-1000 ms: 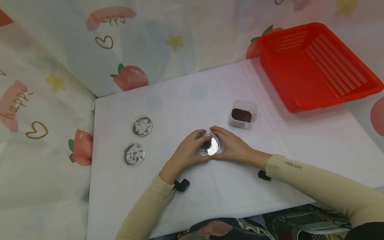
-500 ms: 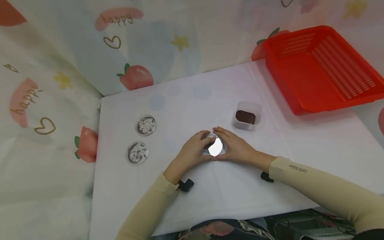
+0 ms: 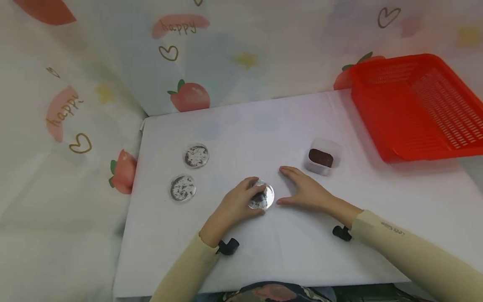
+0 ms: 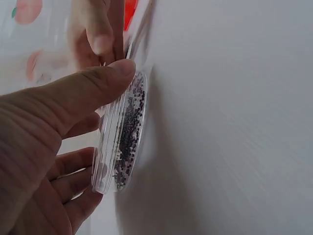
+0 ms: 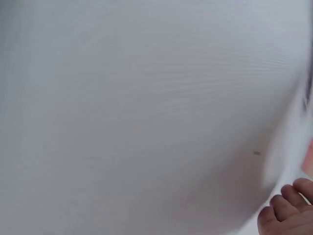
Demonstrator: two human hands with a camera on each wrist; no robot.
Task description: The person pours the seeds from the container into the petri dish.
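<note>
My left hand (image 3: 238,202) grips a round clear petri dish (image 3: 269,196) by its rim, thumb on the near side and fingers reaching over and round the far side. Dark small grains (image 4: 131,127) show through the dish wall in the left wrist view. My right hand (image 3: 306,191) is just to the right of the dish, apart from it, with thumb and fingers spread and holding nothing. Only its fingertips (image 5: 286,208) appear at the lower right of the right wrist view. Part of the dish is hidden under my left fingers.
Two more petri dishes, an upper one (image 3: 196,155) and a lower one (image 3: 183,188), with dark bits inside, lie at left. A clear plastic tub (image 3: 318,169) with dark brown contents stands beyond my right hand. A red basket (image 3: 400,113) occupies the back right of the white-covered table (image 3: 241,138).
My right hand has let go of the petri dish and moved off to the right. My left hand keeps its hold. The head view has shifted, so everything sits differently in frame.
</note>
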